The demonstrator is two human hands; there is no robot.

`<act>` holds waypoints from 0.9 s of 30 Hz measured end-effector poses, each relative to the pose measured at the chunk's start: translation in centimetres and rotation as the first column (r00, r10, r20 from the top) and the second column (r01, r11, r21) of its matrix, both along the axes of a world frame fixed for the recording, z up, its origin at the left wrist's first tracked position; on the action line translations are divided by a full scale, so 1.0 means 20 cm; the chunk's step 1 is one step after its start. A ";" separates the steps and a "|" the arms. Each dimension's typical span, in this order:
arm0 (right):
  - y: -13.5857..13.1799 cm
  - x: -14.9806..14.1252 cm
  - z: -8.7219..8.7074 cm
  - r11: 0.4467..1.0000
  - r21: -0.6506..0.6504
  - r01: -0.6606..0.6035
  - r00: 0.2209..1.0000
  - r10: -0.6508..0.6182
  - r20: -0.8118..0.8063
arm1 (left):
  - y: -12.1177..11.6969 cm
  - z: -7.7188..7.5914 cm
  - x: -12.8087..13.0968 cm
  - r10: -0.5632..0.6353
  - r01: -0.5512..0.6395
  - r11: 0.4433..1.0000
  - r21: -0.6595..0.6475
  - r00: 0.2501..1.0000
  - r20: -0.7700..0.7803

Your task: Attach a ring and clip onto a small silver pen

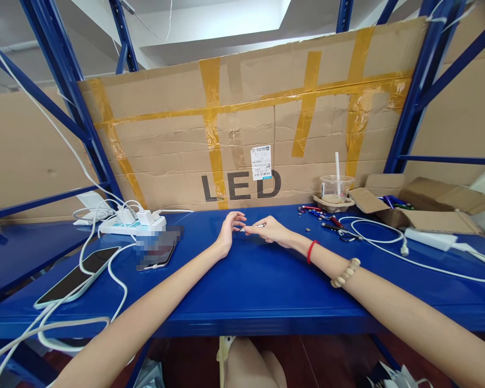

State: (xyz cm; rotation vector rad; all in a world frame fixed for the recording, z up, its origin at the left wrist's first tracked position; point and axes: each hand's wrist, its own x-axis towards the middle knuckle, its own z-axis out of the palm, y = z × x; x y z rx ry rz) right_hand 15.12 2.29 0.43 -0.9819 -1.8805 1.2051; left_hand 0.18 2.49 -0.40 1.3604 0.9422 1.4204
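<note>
My right hand [270, 229], with a red cord and a beaded bracelet on its wrist, pinches a slim silver-white pen [259, 225] over the middle of the blue table. The pen lies nearly level, its tip pointing left. Close to that tip is my left hand [227, 231], its fingers loosely curved and apart. I see nothing held in it, though its palm side is partly hidden. To the right lie several small red, blue and black pen-like pieces [319, 214], too small to make out singly.
A plastic cup [336, 187] with a straw stands in a carton holder. An open cardboard box [412, 207] and a white cable [392, 258] lie at right. At left are a power strip [125, 222], two phones [81, 275] and loose cables. Taped cardboard [170, 145] closes the back.
</note>
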 end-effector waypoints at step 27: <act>-0.05 -0.01 0.04 0.854 0.511 0.097 0.994 -0.106 -0.012 | -0.06 0.01 0.00 0.026 0.088 0.970 0.227 0.890 -0.454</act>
